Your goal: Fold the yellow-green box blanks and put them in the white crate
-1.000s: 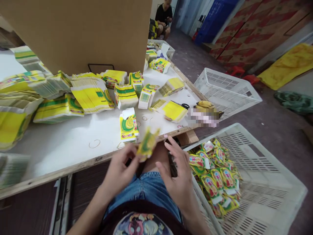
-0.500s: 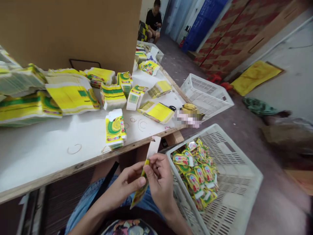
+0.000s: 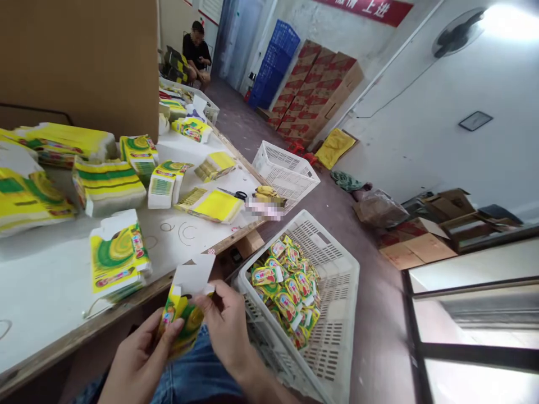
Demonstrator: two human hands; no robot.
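Observation:
Over my lap, both hands hold one small yellow-green carton (image 3: 190,322), opened out at its top with white inner flaps standing up. My left hand (image 3: 145,350) grips its left side, thumb across the printed front. The fingers of my right hand (image 3: 225,320) pinch the upper right edge near the flap. Just beyond, on the table (image 3: 185,233), lies a stack of flat cartons (image 3: 118,255). To the right of my right hand stands a white plastic crate (image 3: 341,314) with many made-up cartons (image 3: 290,292) in it.
More stacks of flat cartons (image 3: 109,182) cover the table's far side beside a large cardboard box (image 3: 80,62). Scissors (image 3: 238,194) and bananas (image 3: 269,193) lie near the right edge. Another white crate (image 3: 290,168) stands on the floor. A person (image 3: 197,53) sits far back.
My view has swung to the right. The carton, seen nearly edge-on and flat before, now faces me with its top spread open and its flaps apart.

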